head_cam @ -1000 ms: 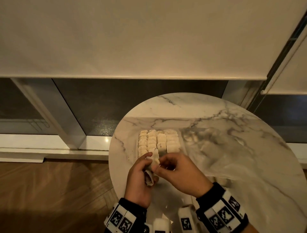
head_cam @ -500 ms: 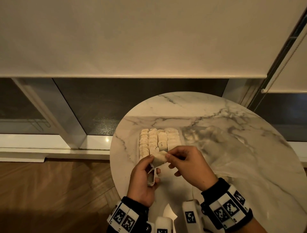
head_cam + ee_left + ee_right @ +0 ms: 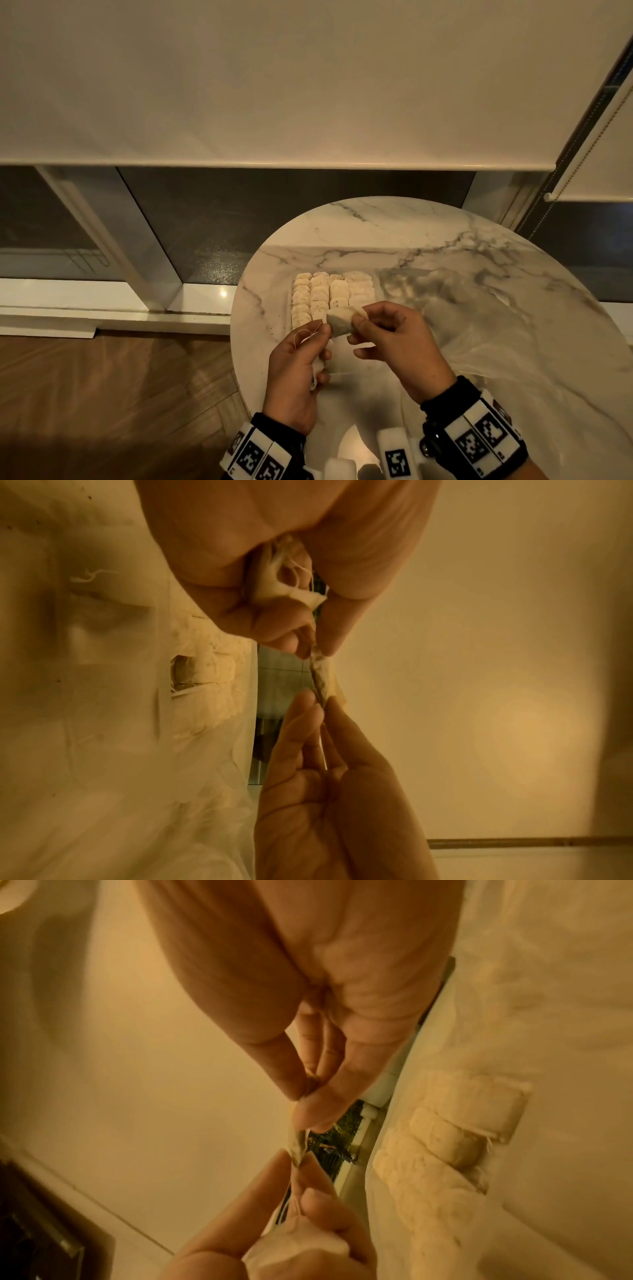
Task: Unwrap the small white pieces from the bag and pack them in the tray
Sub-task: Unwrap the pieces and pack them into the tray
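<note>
White piece (image 3: 339, 321) was held at lower centre of the head view, just below the tray (image 3: 334, 296) and above the marble tabletop (image 3: 428, 240). Right hand (image 3: 397, 346) pinched one end of the piece between thumb and fingers; left hand (image 3: 298, 363) pinched the other end and kept a crumpled wrapper (image 3: 317, 371) and a loose thread (image 3: 306, 335) curled in its palm.

Step judged: unwrapping nearly done, piece not yet placed. Next move would call for the left hand to let go and the right to set the piece into the open near end of the tray's rows.

Head view alone showed the filled rows and the clear bag (image 3: 479, 325) at right. Left wrist view showed the wadded wrapper (image 3: 284, 588) inside the curled fingers. Right wrist view showed the piece edge-on (image 3: 297, 1146).
</note>
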